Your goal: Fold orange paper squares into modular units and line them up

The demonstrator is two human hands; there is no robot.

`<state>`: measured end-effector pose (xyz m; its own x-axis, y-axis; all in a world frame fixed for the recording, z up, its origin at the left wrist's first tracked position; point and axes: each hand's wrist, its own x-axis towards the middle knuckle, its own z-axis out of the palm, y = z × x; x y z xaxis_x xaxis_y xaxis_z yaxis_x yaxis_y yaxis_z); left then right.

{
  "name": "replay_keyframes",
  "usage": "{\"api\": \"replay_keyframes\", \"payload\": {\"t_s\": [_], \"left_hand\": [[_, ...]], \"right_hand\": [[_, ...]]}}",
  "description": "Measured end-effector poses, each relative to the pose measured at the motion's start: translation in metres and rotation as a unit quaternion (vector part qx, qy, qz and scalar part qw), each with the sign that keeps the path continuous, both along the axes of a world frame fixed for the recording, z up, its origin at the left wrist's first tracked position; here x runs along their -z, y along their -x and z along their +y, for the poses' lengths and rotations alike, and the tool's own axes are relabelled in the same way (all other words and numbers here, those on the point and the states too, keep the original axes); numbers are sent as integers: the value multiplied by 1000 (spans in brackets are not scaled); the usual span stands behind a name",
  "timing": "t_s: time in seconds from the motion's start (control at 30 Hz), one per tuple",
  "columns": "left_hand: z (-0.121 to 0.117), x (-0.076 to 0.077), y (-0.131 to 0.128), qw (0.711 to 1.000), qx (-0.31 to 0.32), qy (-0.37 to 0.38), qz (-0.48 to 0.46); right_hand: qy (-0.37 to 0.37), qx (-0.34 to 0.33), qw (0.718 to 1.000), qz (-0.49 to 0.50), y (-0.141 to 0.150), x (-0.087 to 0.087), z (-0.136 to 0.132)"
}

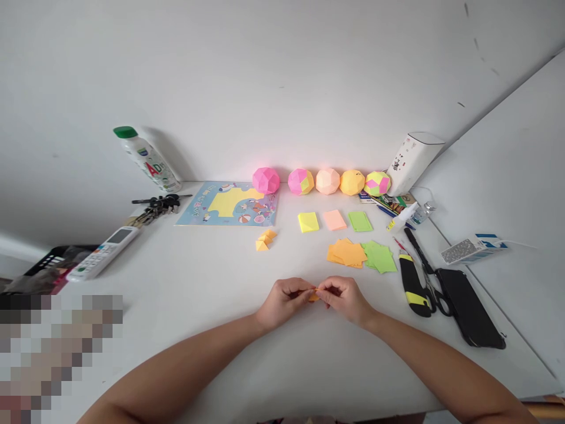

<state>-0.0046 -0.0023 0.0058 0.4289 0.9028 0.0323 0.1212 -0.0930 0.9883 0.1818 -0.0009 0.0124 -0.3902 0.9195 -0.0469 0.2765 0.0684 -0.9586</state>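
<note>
Between my two hands is a small piece of orange paper (pixel 314 297), mostly hidden by the fingers. My left hand (pixel 285 300) pinches its left side with thumb and forefinger. Pinching the right side is my right hand (pixel 346 297), its fingertips close to the left ones. Ahead and to the left lie a few folded orange paper pieces (pixel 265 240). Loose orange paper squares (pixel 346 253) are fanned out beyond my right hand, beside green paper squares (pixel 379 257). Farther back sit a yellow pad (pixel 308 222), a peach pad (pixel 335 220) and a green pad (pixel 360 221).
Several paper balls, including a pink ball (pixel 265 180), line the wall. At right lie a box cutter (pixel 414 285), scissors (pixel 435 294), a glue bottle (pixel 402 218) and a black case (pixel 470 309). A remote (pixel 105 253), keys (pixel 161 204) and a white bottle (pixel 148 159) are at left.
</note>
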Motion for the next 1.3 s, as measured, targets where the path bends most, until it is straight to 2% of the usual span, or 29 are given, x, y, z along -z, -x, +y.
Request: {"api": "replay_keyframes", "payload": {"t_s": [0.27, 0.47, 0.7, 0.87, 1.03, 1.3], "left_hand": [[-1, 1, -1, 998, -6, 54, 18], [-2, -1, -1, 999, -5, 42, 25], [-4, 2, -2, 999, -9, 38, 20], [-5, 3, -3, 999, -4, 42, 13], [-4, 3, -2, 998, 7, 67, -10], [-2, -2, -1, 992, 8, 118, -49]], "right_hand": [[-43, -20, 998, -39, 1, 2, -1], [-98, -36, 992, -66, 1, 3, -1], [-176, -51, 977, -107, 1, 6, 0], [-191, -71, 973, -112, -1, 6, -1], [-190, -83, 975, -76, -1, 3, -1], [-119, -74, 990, -23, -1, 1, 0]]}}
